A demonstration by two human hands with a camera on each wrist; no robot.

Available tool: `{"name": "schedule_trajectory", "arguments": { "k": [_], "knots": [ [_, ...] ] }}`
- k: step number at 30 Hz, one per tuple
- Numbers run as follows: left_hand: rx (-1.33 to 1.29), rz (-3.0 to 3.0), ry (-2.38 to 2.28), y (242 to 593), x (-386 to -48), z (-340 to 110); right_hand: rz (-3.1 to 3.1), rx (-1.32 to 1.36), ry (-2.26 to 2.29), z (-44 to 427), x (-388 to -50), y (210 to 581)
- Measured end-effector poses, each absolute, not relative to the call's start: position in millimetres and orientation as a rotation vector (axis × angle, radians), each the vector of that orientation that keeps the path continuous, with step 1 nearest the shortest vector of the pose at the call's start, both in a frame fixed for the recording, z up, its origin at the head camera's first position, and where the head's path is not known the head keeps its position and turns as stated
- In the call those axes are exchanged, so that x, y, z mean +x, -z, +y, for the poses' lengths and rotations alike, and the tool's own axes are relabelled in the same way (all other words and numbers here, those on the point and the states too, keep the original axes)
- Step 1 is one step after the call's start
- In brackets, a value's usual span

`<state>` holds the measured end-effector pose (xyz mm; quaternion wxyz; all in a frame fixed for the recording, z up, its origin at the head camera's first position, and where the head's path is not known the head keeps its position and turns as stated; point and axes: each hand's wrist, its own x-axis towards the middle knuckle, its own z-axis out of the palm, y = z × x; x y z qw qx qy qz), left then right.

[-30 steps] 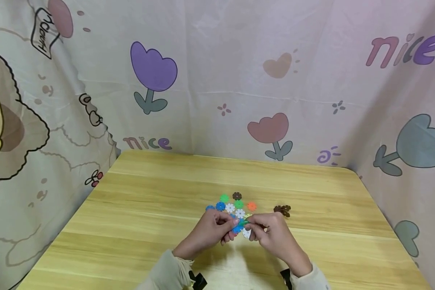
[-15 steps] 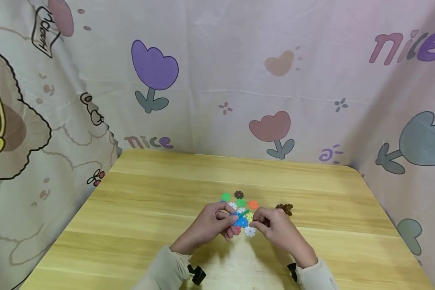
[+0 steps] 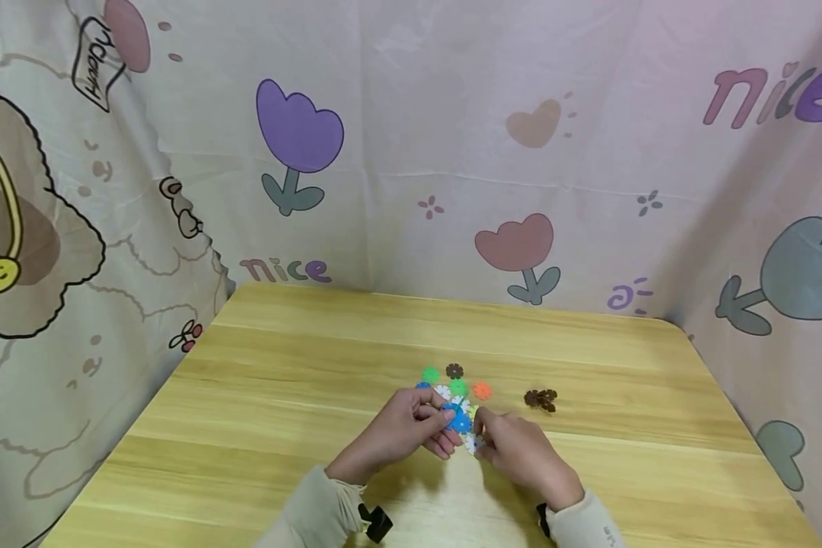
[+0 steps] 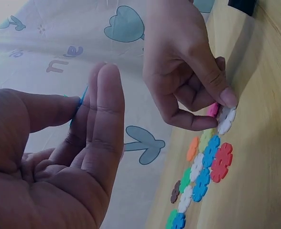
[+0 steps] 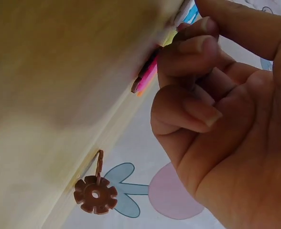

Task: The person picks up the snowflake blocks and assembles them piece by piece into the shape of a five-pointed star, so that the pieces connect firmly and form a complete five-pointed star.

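My left hand (image 3: 407,426) pinches a blue notched plastic disc (image 3: 461,422) between thumb and fingers, above the table. A green disc (image 3: 461,403), seen nearly edge-on, is joined to it. In the left wrist view only a thin blue edge of this piece (image 4: 77,109) shows past the thumb. My right hand (image 3: 523,454) is down at the table, fingers curled. Its thumb and forefinger are at a white notched disc (image 4: 227,120), which they pinch by the edge. A pink disc (image 4: 212,109) lies just behind those fingertips.
Loose discs lie beyond the hands, among them green (image 3: 431,374), dark brown (image 3: 455,371), orange (image 3: 482,390) and red (image 4: 221,162). Several joined brown discs (image 3: 541,399) stand farther right on the wooden table (image 3: 301,342). A printed curtain (image 3: 397,114) hangs behind.
My right hand has let go of the green disc and moved down to the white disc. The left hand keeps hold of the joined blue and green discs.
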<state>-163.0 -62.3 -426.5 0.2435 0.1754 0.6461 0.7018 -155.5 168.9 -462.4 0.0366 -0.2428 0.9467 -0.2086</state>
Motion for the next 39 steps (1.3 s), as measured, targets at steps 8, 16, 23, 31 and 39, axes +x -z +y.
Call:
{"name": "schedule_trajectory", "arguments": {
  "k": [8,16,23,31,39],
  "knots": [
    [0.477,1.763,-1.920,428,-163,-62,2.788,-0.737,0.735,171,-153,461],
    [0.470,1.778,-1.905,429,-164,-62,2.705,-0.801,0.801,177,-155,460],
    [0.464,1.797,-1.894,429,-165,-63,2.759,-0.876,1.059,177,-157,446],
    [0.469,1.807,-1.895,430,-165,-63,2.884,-1.152,1.384,172,-156,433],
    [0.464,1.804,-1.900,430,-164,-63,2.847,-1.286,1.504,168,-154,434]
  ]
}}
